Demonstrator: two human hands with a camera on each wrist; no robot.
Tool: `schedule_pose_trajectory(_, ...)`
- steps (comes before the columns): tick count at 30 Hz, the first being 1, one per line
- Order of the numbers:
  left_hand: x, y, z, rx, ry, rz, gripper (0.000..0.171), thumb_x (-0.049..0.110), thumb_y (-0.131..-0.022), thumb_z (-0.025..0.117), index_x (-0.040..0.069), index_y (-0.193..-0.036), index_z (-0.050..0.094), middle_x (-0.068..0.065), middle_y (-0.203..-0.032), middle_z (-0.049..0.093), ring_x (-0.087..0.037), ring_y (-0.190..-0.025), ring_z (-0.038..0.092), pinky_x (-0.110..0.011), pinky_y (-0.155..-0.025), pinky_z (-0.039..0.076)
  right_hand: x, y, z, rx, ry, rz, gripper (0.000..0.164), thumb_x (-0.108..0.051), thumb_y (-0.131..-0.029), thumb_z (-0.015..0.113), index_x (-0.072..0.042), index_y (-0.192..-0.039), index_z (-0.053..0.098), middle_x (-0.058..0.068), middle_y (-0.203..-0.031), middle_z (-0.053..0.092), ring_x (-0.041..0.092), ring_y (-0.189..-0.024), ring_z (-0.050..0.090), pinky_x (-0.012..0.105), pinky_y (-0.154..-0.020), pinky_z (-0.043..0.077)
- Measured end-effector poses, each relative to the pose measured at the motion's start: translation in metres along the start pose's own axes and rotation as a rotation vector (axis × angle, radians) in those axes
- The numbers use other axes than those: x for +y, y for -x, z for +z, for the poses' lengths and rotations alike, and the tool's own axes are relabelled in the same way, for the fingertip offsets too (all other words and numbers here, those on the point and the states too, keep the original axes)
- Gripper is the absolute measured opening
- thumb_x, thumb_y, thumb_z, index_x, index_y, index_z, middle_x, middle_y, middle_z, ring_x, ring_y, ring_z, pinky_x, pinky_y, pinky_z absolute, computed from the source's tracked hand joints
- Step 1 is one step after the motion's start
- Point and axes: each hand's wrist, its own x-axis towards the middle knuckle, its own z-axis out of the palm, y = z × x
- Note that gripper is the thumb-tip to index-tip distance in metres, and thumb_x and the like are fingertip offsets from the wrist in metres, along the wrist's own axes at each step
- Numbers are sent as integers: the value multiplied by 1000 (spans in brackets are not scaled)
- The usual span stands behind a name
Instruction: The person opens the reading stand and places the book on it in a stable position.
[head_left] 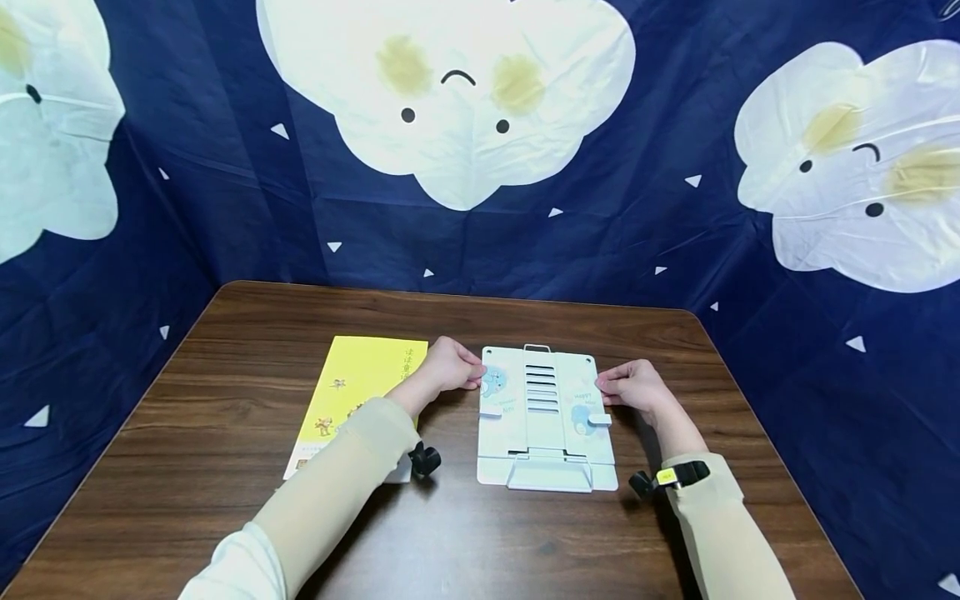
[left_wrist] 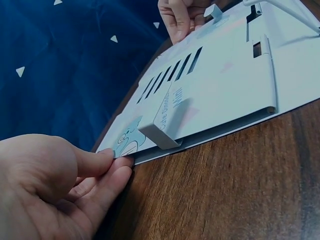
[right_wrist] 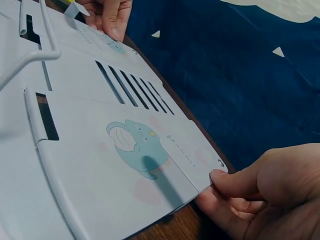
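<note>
A white book stand (head_left: 542, 429) with slots, blue cartoon dinosaurs and two page clips lies nearly flat on the table. My left hand (head_left: 452, 367) pinches its upper left edge between thumb and fingers. At the opposite edge, my right hand (head_left: 634, 387) pinches the panel near its upper right corner. In the left wrist view, a thin gap shows between the top panel (left_wrist: 220, 85) and the base. A wire ledge (head_left: 551, 475) sits along the stand's near end. The right wrist view shows the right thumb (right_wrist: 235, 181) on top of the panel.
A yellow book (head_left: 360, 375) lies left of the stand, partly hidden under my left forearm. The brown wooden table (head_left: 540, 550) extends around both. Behind its far edge hangs a dark blue cloth (head_left: 480, 250) with white clouds.
</note>
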Motion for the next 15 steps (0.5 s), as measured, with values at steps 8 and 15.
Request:
schedule_pose_trajectory(8,-1,0,-1,-6,39,2,8,1,-94,80,-6,-98,79,-14,-88,76,-15,-70,72,-27,-67,63,2,-1,1,20,12,-16,19,3,-100,70,15,-115,71,16,-92,76,17,-74,73,30,-70,63)
schedule_pose_trajectory(15,-4,0,-1,-2,99,18,8,-1,-93,80,-6,-99,79,-14,-91,77,-15,-72,73,-29,-68,63,2,0,0,33,-14,-41,21,3,-100,70,16,-116,70,18,-93,76,18,-75,74,31,-70,63)
